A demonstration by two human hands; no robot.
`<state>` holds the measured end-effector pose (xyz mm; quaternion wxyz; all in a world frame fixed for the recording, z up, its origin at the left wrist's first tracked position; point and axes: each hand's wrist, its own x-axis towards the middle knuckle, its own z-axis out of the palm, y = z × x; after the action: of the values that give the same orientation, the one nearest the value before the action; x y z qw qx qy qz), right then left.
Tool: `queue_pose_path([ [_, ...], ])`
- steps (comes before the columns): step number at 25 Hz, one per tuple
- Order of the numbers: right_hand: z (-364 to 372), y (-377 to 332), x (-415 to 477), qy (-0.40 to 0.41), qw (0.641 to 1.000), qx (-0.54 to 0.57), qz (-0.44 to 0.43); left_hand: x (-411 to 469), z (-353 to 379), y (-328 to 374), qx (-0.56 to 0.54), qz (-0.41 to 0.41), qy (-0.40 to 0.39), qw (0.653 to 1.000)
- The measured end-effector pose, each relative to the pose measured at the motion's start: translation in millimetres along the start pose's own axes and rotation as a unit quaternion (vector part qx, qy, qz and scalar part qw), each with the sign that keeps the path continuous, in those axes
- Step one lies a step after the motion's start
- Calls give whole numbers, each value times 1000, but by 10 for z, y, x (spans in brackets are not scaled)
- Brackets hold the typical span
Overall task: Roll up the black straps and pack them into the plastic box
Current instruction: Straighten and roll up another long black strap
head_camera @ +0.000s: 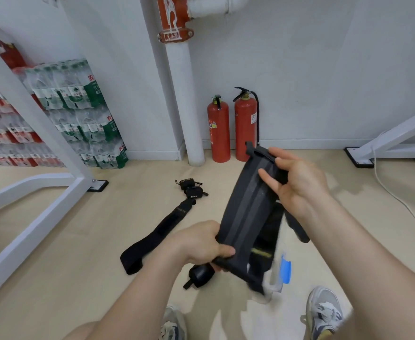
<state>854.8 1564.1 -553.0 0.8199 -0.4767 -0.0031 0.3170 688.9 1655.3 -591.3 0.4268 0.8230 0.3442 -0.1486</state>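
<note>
Black straps are spread over the beige floor in the lower middle of the frame. The nearest, a rolled strap, lies just under the left hand, above two grey shoes at the bottom edge. The left hand is curled tightly round the near end of a dark ribbed lid, which slants up to the right. The right hand pinches the lid's far end, with its thumb over the top edge and its fingers on the face.

Behind the lid's lower end the clear plastic box shows only in part and is blurred, with a blue clip on its side. A strap with yellow print shows between lid and box; whether it lies fully inside I cannot tell.

Left of the hands a flat strap stretches unrolled toward the centre of the frame. Just beyond its far end sit two small rolls, touching each other.

Farther back, two red fire extinguishers stand against the white wall, beside a white pipe. Packs of bottled water are stacked at the left behind a white metal frame. A white cable runs along the floor at the right.
</note>
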Motion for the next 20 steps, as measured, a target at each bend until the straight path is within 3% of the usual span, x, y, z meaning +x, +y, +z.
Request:
queue_pose_path([
  [2,-27,56,52,33,997,-65,-26,-54,-30,-24,-47,12,-48,998],
  [4,-16,99,58,15,987,-147,-59,-135,-145,-48,-159,73,-4,985],
  [6,3,78,-9,-78,960,-254,-90,-248,-288,-36,-289,125,94,944],
  [8,-3,87,-80,-210,911,-348,-77,-313,-377,-21,-383,164,147,897],
  [11,52,224,-251,-341,862,-375,-10,-314,-380,-7,-401,186,189,877],
  [13,84,378,-254,-349,869,-350,-20,-283,-341,0,-393,190,203,877],
  [16,148,517,-222,-298,901,-309,-59,-295,-367,25,-418,195,214,861],
  [20,182,519,-212,-272,924,-263,-51,-432,-530,-127,-388,242,95,884],
])
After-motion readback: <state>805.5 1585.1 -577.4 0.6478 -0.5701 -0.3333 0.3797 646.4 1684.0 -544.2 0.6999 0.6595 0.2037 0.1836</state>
